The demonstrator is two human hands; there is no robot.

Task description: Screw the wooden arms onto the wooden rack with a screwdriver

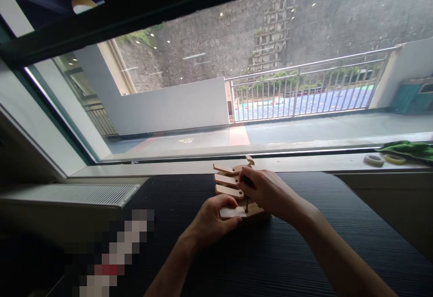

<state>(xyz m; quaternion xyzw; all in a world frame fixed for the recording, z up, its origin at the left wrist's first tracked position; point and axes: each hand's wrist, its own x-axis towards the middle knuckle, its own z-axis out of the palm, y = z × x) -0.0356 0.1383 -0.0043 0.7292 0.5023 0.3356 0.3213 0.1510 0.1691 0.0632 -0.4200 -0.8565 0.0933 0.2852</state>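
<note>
A small wooden assembly (230, 184) of several light flat slats lies on the dark ribbed table (304, 252), near its far edge. My left hand (211, 222) rests curled on the nearest slat and presses it down. My right hand (265, 191) is closed in a pinch round a thin dark tool (246, 202), which stands upright with its tip on the wood by the near slat. What kind of tool it is I cannot make out.
A window sill (304, 164) runs behind the table, with two tape rolls (384, 159) and a green cloth (411, 149) at the right. A white vent grille (77, 194) sits at the left. A blurred patch (115, 252) covers the lower left.
</note>
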